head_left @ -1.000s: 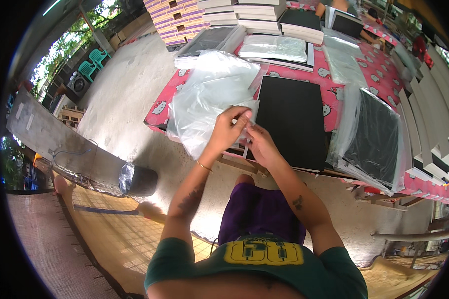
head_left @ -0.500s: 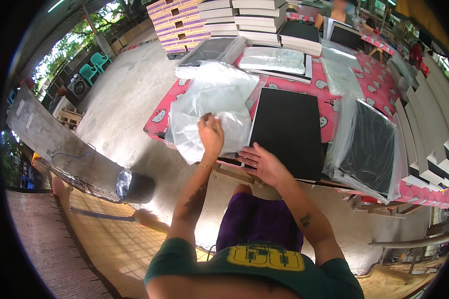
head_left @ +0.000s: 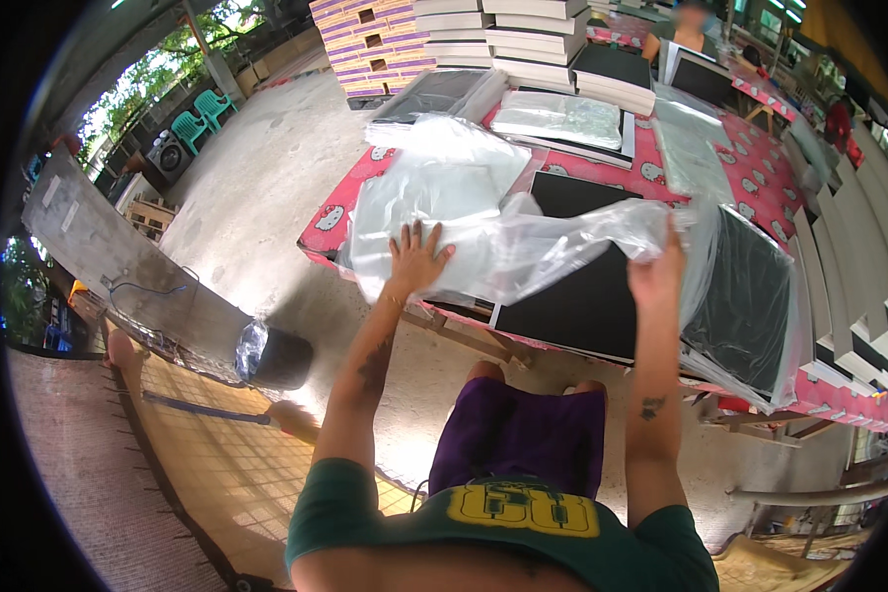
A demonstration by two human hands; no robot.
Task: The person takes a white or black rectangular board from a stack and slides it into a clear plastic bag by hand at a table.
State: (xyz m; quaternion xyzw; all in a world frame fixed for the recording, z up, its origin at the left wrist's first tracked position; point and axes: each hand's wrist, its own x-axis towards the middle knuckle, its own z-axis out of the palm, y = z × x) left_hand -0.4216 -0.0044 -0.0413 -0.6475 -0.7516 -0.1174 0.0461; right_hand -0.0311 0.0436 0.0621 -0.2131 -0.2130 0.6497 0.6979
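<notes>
My left hand lies flat, fingers spread, on a pile of clear plastic bags at the table's near left. Off to the right, my right hand grips the end of a clear plastic bag, which stretches from the pile across a black board. That board lies flat in front of me, partly covered by the plastic. Just right of my right hand sits a stack of black boards in plastic.
Thick book-like stacks and cartons stand at the back of the pink patterned table. A row of thick white-edged blocks lines the right side. Another person is at the far side. A bench-like ledge stands left.
My right hand has moved right and up, pulling a plastic bag out over the black board. My left hand has gone from bunched fingers to lying spread on the pile.
</notes>
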